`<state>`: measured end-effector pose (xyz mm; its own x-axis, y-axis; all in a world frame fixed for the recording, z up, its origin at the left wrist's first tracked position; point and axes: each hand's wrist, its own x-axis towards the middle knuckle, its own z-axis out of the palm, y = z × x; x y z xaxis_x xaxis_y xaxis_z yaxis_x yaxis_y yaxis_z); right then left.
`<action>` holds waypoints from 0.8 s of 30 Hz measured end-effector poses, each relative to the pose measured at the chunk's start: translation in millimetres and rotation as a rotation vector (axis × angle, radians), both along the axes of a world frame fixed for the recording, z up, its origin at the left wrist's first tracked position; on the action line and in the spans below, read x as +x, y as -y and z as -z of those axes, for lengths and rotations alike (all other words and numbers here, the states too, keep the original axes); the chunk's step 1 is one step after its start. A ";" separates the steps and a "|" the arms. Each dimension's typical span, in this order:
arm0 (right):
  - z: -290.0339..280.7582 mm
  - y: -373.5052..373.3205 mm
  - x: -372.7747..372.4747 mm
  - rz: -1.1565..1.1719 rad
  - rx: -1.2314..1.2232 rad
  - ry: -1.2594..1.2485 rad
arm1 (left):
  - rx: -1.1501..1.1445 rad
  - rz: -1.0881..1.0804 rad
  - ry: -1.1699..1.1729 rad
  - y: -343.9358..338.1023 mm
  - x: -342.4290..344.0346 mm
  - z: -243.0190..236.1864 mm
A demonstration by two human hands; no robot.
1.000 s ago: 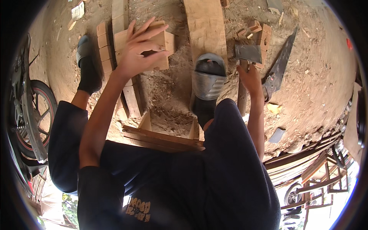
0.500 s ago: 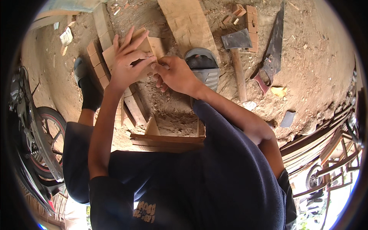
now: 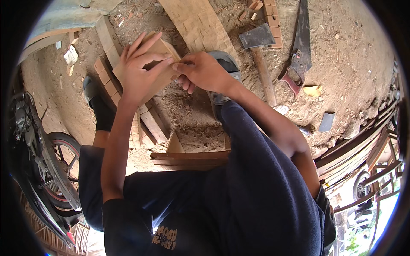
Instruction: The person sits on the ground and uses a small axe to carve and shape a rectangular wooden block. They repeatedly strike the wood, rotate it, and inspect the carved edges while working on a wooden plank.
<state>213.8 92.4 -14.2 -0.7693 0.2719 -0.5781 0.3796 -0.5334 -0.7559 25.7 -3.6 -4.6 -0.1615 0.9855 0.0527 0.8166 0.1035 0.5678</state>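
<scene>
My left hand [image 3: 140,69] is on a pale wooden piece [image 3: 161,85], three fingers spread over it, its thumb and index finger closed near the edge on something too small to make out. My right hand [image 3: 203,73] meets it at that edge, thumb and forefinger pinched together, other fingers curled; what they pinch is hidden. A hatchet [image 3: 257,37] with a wooden handle lies right of my sandalled right foot [image 3: 222,59]. Beyond it lies a handsaw [image 3: 299,64] with a red-edged handle.
Wooden planks [image 3: 198,23] and notched blocks [image 3: 106,77] lie on the dirt ground around my feet. A wooden frame [image 3: 188,158] is near my legs. A motorcycle [image 3: 49,162] stands at the left, stacked timber [image 3: 354,153] at the lower right.
My right hand let go of the hatchet and moved left to join my left hand at the wooden piece. The piece is now more tilted.
</scene>
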 end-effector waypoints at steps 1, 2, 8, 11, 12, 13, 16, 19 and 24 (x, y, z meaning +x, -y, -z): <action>0.6 -2.3 1.3 0.000 -0.011 0.002 | 0.000 -0.010 0.001 -1.1 1.6 1.2; 1.4 -4.6 2.5 0.001 -0.023 0.003 | -0.001 -0.021 0.003 -1.7 3.2 2.8; 5.9 -20.1 6.9 -0.034 0.004 0.028 | -0.015 -0.053 -0.014 -6.3 8.6 2.1; 5.2 -31.0 9.6 -0.068 0.028 0.037 | -0.050 -0.057 -0.041 -13.7 12.4 1.3; 6.0 -33.0 12.0 -0.047 0.025 0.034 | -0.065 -0.054 -0.052 -17.7 15.4 0.0; 6.9 -34.7 14.5 -0.025 0.023 0.032 | -0.067 -0.064 -0.077 -21.4 21.6 -2.5; 8.6 -36.5 23.4 0.036 0.004 0.024 | -0.067 -0.092 -0.138 -23.5 30.7 -10.2; 11.1 -41.4 49.8 0.108 0.047 -0.019 | -0.035 -0.096 -0.113 -12.2 26.9 -3.9; 53.6 -52.2 118.2 0.258 1.159 0.523 | 0.025 -0.051 -0.048 -4.7 20.8 -0.8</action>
